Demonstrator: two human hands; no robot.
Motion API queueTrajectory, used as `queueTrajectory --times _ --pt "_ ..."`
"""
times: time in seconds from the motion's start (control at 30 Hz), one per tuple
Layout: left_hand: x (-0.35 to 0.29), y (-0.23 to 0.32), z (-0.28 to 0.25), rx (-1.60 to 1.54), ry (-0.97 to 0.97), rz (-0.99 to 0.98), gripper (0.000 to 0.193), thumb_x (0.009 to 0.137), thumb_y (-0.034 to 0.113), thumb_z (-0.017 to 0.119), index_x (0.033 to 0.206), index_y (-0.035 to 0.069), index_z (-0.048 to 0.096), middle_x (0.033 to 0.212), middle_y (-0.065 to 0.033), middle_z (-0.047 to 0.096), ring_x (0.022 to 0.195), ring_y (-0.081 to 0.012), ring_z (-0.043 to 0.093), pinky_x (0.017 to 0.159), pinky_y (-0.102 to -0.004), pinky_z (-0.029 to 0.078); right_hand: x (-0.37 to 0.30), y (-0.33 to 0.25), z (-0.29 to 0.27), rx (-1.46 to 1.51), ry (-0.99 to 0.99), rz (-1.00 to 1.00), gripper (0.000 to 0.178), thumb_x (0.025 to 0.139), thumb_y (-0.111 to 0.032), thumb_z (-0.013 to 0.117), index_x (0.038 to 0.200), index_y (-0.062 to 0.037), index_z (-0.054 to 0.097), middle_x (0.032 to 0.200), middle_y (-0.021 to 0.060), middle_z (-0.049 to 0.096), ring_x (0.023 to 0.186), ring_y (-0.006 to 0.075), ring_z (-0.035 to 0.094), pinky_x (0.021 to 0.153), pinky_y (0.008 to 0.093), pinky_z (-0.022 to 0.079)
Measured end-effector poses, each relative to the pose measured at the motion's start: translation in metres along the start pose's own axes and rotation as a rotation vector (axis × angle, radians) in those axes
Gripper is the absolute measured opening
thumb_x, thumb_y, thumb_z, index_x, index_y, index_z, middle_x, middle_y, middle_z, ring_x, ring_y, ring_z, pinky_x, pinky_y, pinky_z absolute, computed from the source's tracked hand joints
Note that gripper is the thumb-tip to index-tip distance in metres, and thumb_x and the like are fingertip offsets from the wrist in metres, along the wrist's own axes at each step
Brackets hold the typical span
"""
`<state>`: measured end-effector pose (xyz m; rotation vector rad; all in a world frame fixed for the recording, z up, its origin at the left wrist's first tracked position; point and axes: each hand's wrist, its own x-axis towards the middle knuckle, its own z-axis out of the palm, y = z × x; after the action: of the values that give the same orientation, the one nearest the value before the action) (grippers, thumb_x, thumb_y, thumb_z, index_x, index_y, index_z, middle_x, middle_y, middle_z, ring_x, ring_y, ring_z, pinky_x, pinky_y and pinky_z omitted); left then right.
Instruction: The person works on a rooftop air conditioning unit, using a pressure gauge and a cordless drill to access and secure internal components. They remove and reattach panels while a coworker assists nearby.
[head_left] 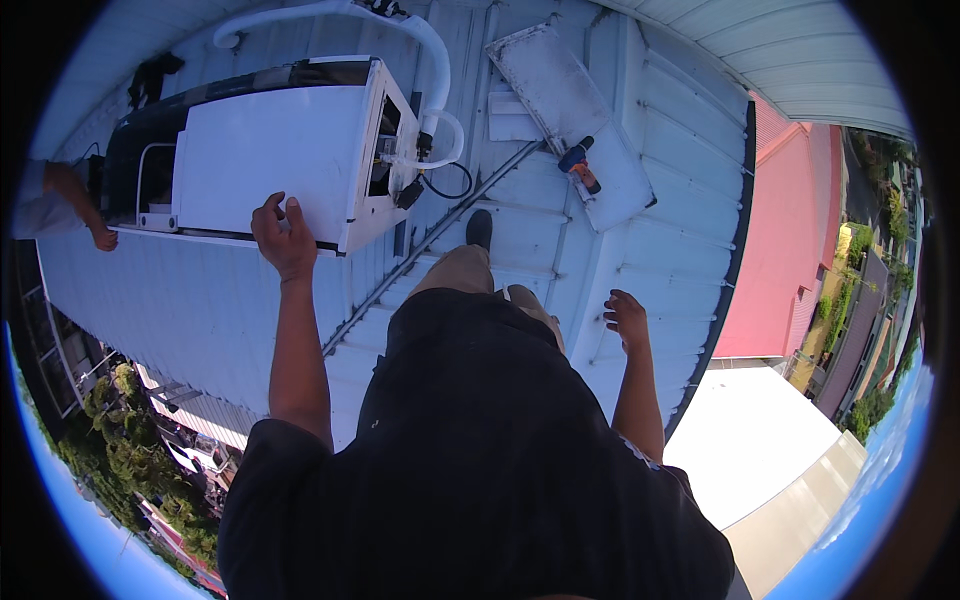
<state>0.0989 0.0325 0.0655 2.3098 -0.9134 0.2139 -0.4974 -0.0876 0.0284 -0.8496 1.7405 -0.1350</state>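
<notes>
My left hand (285, 238) is at the near edge of a white air-conditioner outdoor unit (265, 150), fingers apart and holding nothing; whether it rests on the casing or hovers just over it, I cannot tell. On the unit's right end, an open side shows valves and wiring, with white wrapped pipes (440, 75) running out of it. My right hand (627, 318) hangs over the roof at my right side, its fingers loosely bent and apart, with nothing in it. Ahead of me, a cordless drill (578, 164) in blue and orange lies on a detached white metal panel (570, 95).
I stand on a light-blue ribbed metal roof (660, 260); its dark edge (735, 240) drops off at the right, beyond which lies a red roof (775, 260). Another person's hand (103, 238) is by the unit's left end. A black cable (468, 180) loops beside the pipes.
</notes>
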Motion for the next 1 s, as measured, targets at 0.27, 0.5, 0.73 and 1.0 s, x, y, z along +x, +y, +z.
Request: queueTrajectory --times 0.27,0.5,0.73,1.0 --pt "-0.002 0.000 -0.001 0.008 0.034 -0.017 0.025 0.095 0.026 0.065 0.109 0.006 0.067 0.087 -0.0052 0.052 0.086 -0.0240 0.050 0.081 -0.0411 0.043 0.016 -0.002 -0.018 -0.216 -0.074 0.185 0.036 0.093 -0.028 0.059 0.125 -0.0114 0.066 0.098 0.0032 0.069 0.080 0.0178 0.065 0.069 0.0356 0.051" --pt "-0.003 0.009 -0.004 0.003 0.017 -0.065 0.024 0.093 0.023 0.067 0.109 0.006 0.066 0.086 -0.0053 0.052 0.086 -0.0239 0.050 0.081 -0.0411 0.043 0.046 0.006 -0.062 -0.380 -0.097 0.323 0.038 0.093 -0.032 0.059 0.126 -0.0133 0.064 0.100 0.0041 0.067 0.082 0.0222 0.064 0.073 0.0415 0.051" --pt "0.001 0.016 -0.003 0.054 0.087 -0.051 0.025 0.089 0.021 0.071 0.108 0.007 0.066 0.083 -0.0058 0.051 0.081 -0.0246 0.052 0.075 -0.0402 0.046 0.099 -0.096 -0.061 -0.417 -0.140 0.114 0.045 0.093 -0.037 0.059 0.132 -0.0131 0.061 0.104 0.0066 0.066 0.085 0.0223 0.063 0.076 0.0426 0.050" --pt "-0.004 0.017 -0.001 0.106 0.061 -0.146 0.028 0.088 0.024 0.071 0.110 0.008 0.064 0.085 -0.0063 0.052 0.084 -0.0256 0.053 0.076 -0.0407 0.047 0.131 -0.175 -0.024 -0.481 -0.280 -0.136 0.042 0.093 -0.029 0.059 0.129 -0.0092 0.063 0.101 0.0064 0.069 0.080 0.0180 0.065 0.069 0.0378 0.051"
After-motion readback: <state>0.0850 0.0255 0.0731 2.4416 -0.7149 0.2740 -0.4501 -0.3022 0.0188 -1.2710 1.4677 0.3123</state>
